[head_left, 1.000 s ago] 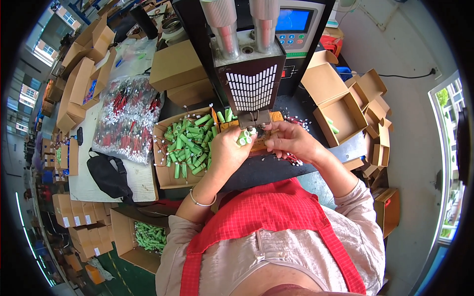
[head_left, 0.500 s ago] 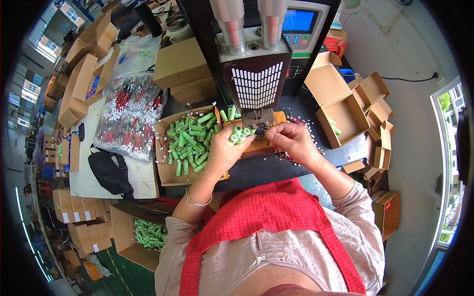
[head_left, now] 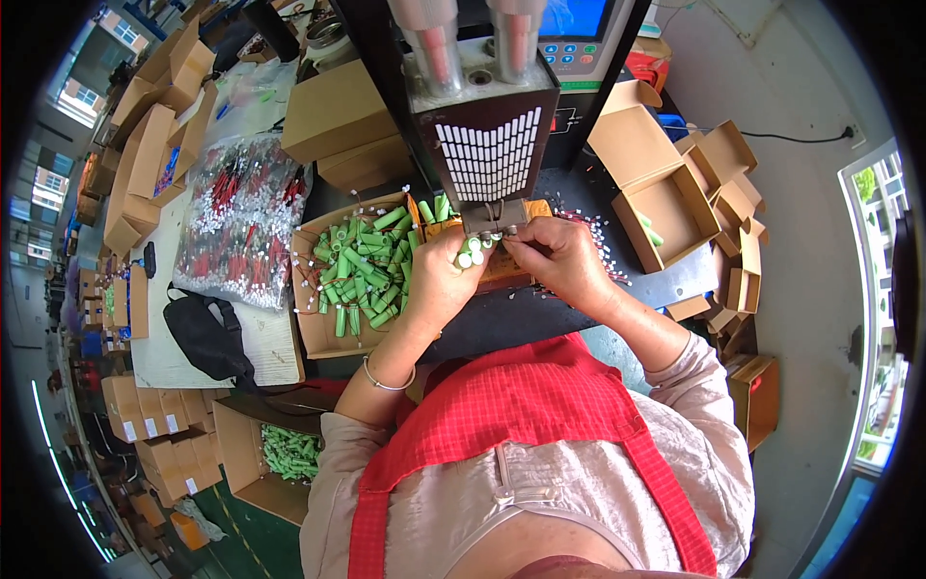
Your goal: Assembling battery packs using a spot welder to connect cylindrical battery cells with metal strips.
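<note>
My left hand (head_left: 444, 282) is closed around several green cylindrical battery cells (head_left: 470, 254), their pale ends facing me. Beside it my right hand (head_left: 567, 259) has thumb and forefinger pinched at the end of a cell; the small piece between them is hidden. Both hands are directly under the working head (head_left: 487, 159) of a bench machine that looks like a spot welder, at its lower metal tips (head_left: 495, 218). Left of my left hand, an open carton (head_left: 333, 349) is filled with loose green cells, some with wires attached.
Small wired connectors (head_left: 600, 241) lie on the dark bench right of the machine. Farther right stands an open cardboard box (head_left: 675, 238) with a few cells. At left are bagged red-and-white wires (head_left: 241, 232) and a black pouch (head_left: 204, 333). A carton of cells (head_left: 241, 468) sits below.
Both hands have moved in under the machine's tips, bringing the cells with them. The dark piece seen earlier at my right fingertips is now hidden. The whole view has shifted slightly.
</note>
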`<state>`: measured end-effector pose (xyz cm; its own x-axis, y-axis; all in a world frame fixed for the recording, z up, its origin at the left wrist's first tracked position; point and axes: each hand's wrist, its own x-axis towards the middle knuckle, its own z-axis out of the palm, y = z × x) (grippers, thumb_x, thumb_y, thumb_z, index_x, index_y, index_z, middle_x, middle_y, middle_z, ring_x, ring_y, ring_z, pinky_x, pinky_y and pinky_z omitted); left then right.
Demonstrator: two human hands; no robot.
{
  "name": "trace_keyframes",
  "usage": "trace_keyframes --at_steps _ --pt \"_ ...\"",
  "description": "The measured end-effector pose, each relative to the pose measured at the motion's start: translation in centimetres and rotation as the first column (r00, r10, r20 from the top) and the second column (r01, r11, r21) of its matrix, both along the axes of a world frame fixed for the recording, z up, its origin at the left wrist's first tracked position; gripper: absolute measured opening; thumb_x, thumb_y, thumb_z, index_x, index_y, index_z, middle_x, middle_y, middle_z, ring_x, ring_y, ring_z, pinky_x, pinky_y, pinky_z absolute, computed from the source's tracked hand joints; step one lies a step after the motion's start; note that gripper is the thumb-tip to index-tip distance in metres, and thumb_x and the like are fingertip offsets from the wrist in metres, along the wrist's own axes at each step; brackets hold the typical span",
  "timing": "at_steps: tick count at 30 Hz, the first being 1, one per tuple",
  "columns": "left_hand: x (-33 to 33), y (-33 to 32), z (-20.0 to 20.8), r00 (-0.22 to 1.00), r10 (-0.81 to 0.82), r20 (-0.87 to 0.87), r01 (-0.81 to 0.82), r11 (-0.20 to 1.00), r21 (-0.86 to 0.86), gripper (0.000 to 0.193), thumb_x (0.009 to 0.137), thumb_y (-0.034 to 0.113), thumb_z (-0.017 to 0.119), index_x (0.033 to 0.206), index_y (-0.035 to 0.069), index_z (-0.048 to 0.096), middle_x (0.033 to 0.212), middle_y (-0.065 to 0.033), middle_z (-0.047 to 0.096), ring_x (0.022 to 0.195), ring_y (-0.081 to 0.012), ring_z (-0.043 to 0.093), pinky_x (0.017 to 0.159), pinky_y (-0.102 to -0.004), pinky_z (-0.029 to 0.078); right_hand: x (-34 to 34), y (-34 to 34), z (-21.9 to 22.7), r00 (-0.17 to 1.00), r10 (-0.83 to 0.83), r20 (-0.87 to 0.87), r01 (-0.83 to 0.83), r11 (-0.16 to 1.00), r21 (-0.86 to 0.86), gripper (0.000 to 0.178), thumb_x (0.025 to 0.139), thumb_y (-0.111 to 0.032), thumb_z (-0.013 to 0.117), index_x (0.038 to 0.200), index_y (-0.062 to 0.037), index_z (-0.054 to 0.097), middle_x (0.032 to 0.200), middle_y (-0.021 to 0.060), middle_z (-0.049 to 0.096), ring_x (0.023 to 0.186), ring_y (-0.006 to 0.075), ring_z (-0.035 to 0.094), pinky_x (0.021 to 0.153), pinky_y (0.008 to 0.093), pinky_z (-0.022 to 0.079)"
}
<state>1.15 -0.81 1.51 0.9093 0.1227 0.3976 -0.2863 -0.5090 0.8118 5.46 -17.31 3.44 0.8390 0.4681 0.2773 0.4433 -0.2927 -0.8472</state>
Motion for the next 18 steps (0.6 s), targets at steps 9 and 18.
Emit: trace_keyframes --at_steps 9,18 --pt "-1.5 4.4 0.2 0.965 0.191 -0.182 -0.216 0.968 -0.13 0.027 0.075 0.009 0.071 0.099 0.002 0.062 0.086 -0.0066 0.066 0.073 -0.0088 0.059 0.065 -0.0226 0.048 1.5 -4.3 -0.6 0.993 -0.112 0.048 0.113 0.994 -0.015 0.019 0.084 -0.011 0.059 0.096 0.0036 0.061 0.083 0.013 0.063 0.073 0.0211 0.062 0.065 0.0292 0.049" --pt "-4.7 9.5 0.3 0.935 0.281 -0.217 -0.278 0.96 0.045 0.014 0.079 0.01 0.066 0.085 0.001 0.057 0.077 -0.0031 0.056 0.066 -0.0097 0.052 0.062 -0.0246 0.044 4.1 -9.5 -6.6 0.957 -0.118 0.265 0.246 0.816 -0.524 0.016 0.075 0.0 0.053 0.087 -0.0028 0.063 0.088 0.0138 0.06 0.081 0.0309 0.061 0.071 0.0376 0.05"
